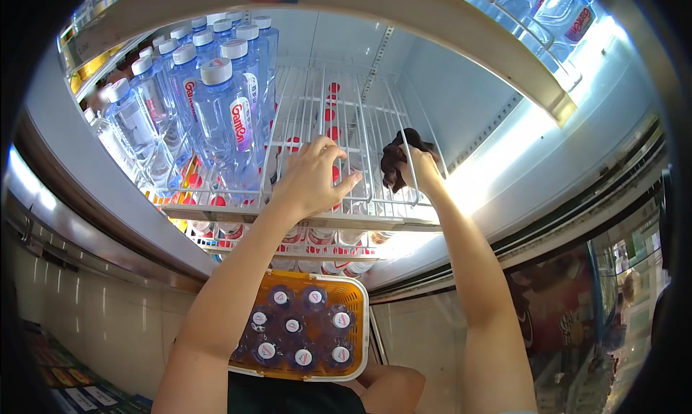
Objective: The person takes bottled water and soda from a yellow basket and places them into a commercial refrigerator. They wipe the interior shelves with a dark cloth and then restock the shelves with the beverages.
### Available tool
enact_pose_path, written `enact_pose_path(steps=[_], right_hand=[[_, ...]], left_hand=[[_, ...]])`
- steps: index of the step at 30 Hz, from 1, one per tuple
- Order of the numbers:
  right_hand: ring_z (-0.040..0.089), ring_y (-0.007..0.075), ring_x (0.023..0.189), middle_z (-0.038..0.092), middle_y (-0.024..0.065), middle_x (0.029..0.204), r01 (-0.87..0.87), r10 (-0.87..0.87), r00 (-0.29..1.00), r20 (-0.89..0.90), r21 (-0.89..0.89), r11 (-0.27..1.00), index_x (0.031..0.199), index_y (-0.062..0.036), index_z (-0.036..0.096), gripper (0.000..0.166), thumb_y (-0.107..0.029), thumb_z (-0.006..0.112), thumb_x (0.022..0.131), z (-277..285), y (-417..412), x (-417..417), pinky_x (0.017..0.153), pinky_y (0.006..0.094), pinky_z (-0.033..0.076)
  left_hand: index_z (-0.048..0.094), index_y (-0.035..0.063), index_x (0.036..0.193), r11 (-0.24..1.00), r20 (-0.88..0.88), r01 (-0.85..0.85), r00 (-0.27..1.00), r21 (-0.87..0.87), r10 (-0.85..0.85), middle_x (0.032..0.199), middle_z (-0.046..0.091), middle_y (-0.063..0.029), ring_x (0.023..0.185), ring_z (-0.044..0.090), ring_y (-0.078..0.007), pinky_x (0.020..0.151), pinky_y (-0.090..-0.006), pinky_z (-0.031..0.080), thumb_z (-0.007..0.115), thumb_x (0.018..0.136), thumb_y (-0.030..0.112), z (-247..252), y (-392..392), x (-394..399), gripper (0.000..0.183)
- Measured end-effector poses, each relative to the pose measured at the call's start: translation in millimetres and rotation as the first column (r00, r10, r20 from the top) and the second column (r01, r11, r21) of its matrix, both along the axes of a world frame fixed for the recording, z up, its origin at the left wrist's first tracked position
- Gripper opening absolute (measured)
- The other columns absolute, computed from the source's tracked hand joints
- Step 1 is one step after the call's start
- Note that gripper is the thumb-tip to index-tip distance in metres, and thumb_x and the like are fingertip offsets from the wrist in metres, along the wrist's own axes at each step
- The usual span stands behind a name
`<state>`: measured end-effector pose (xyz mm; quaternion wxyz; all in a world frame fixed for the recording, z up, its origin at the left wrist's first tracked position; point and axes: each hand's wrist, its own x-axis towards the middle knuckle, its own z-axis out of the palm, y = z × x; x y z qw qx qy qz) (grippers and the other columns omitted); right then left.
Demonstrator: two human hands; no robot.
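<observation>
My right hand grips a dark brown cloth against the right end of a white wire shelf inside a lit refrigerated cabinet. Over the shelf's front middle is my left hand, its fingers apart and curled near the wires, holding nothing; whether it touches them I cannot tell. Rows of clear blue Ganten water bottles with white caps stand upright on the shelf, left of my left hand. Below, at my lap, a yellow plastic basket with a white rim holds several bottles with white caps.
Red-capped bottles show through the wires on the shelves below. An upper shelf's front edge crosses above my hands, with more water bottles at its right. The cabinet's side wall lies close to my right forearm.
</observation>
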<state>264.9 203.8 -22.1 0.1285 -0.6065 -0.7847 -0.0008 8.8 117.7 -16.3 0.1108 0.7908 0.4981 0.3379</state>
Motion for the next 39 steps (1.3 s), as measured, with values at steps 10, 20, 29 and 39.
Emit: enact_pose_path(steps=[10,20,29,39], right_hand=[[0.059,0.0435,0.104,0.061,0.0298,0.112,0.103,-0.087,0.976,0.198,-0.074,0.992,0.127,-0.0003,0.05,0.044,-0.007,0.05,0.083,-2,118,-11,0.089,0.0453,0.05],[0.061,0.0441,0.102,0.064,0.0288,0.103,0.005,-0.035,0.959,0.28,0.106,0.994,0.106,0.0028,0.06,0.026,-0.006,0.053,0.082,2,183,-11,0.087,0.045,0.052],[0.059,0.0424,0.107,0.061,0.0282,0.114,-0.017,-0.004,0.996,0.084,0.256,0.966,0.123,0.0008,0.054,0.041,-0.015,0.056,0.086,7,263,5,0.093,0.045,0.048],[0.053,0.0333,0.122,0.054,0.0181,0.133,0.035,0.025,0.948,0.317,-0.18,0.983,0.139,-0.0087,0.046,0.056,-0.029,0.053,0.087,14,254,-30,0.102,0.04,0.041]], left_hand=[[0.059,0.002,0.109,0.998,0.03,0.001,1.0,0.069,-0.003,0.115,0.057,-0.0112,0.108,0.058,-0.0293,0.092,-0.0403,0.047,0.068,0.085,0.039,3,0,-1,0.045],[0.06,0.0015,0.106,0.997,0.088,0.016,0.996,0.072,-0.022,0.112,0.057,-0.0114,0.105,0.057,-0.0298,0.092,-0.0392,0.044,0.074,0.081,0.03,-2,4,1,0.041],[0.059,0.0021,0.11,0.997,0.09,0.059,0.994,0.047,-0.063,0.113,0.054,-0.0139,0.102,0.057,-0.0312,0.086,-0.0383,0.047,0.078,0.076,0.032,4,1,1,0.05],[0.06,0.0008,0.107,0.997,0.122,0.052,0.991,0.056,-0.059,0.108,0.056,-0.0149,0.098,0.059,-0.031,0.084,-0.0378,0.047,0.078,0.076,0.027,2,3,-3,0.044]])
